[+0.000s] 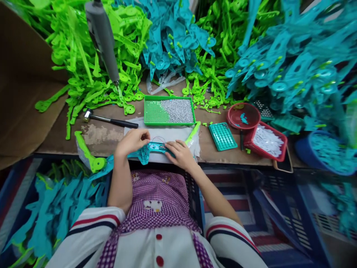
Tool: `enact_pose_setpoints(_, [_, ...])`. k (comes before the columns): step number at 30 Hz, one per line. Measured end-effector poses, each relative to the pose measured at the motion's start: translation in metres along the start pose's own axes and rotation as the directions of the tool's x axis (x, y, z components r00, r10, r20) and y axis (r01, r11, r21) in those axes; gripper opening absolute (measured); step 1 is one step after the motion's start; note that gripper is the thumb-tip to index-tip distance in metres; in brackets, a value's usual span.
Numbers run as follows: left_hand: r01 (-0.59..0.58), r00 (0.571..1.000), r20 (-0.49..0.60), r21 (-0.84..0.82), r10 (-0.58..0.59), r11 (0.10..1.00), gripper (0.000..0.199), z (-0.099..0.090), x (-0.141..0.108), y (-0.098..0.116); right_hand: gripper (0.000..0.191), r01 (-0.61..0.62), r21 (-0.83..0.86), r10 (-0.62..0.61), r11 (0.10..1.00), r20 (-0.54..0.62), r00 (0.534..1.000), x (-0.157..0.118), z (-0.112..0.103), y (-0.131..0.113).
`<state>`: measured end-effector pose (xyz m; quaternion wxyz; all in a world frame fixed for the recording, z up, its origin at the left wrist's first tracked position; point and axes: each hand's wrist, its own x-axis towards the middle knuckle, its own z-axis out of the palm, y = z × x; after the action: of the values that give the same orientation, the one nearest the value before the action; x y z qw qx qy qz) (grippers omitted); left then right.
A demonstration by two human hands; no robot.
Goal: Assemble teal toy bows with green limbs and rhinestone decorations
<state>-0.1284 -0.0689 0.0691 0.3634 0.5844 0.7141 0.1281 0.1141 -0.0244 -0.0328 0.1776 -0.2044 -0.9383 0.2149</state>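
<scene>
A teal plastic part (143, 154) with thin dark wires lies on a white cloth at the table's front edge. Above its left portion is my left hand (135, 140), thumb and fingertips pinched together; whatever is between them is too small to make out. My right hand (180, 153) rests with spread fingers at the right end of the part, touching it beside a small metallic piece. A lime green curved piece (193, 133) lies just beyond my right hand.
Behind the cloth sits a green tray (146, 123) of small metal pieces. A hammer (111, 121) lies left, under a hanging screwdriver (104, 41). Teal tray (223, 136), red basket (283, 152) and red bowl (231, 121) stand right. Lime and teal parts pile up behind.
</scene>
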Motion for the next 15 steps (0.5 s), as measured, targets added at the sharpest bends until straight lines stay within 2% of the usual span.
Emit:
enact_pose_setpoints(5, [-0.038, 0.978, -0.205, -0.028, 0.031, 0.999, 0.007, 0.016, -0.014, 0.000, 0.038, -0.116, -0.011, 0.115, 0.993, -0.031, 0.993, -0.004, 0.007, -0.008])
enact_pose_setpoints(10, [-0.094, 0.958, -0.278, -0.052, 0.076, 0.994, 0.007, 0.025, -0.010, 0.002, 0.037, -0.176, -0.034, 0.174, 0.984, -0.063, 0.983, -0.013, 0.002, 0.001])
enact_pose_setpoints(13, [-0.070, 0.942, -0.336, -0.197, -0.001, 0.978, 0.009, 0.039, -0.020, -0.001, 0.036, -0.215, -0.052, 0.207, 0.975, -0.129, 0.970, -0.021, -0.006, -0.005])
enact_pose_setpoints(15, [-0.014, 0.930, -0.350, -0.327, -0.107, 0.945, 0.017, 0.052, -0.031, -0.004, 0.040, -0.235, 0.000, 0.232, 0.972, -0.170, 0.958, -0.023, -0.006, -0.022])
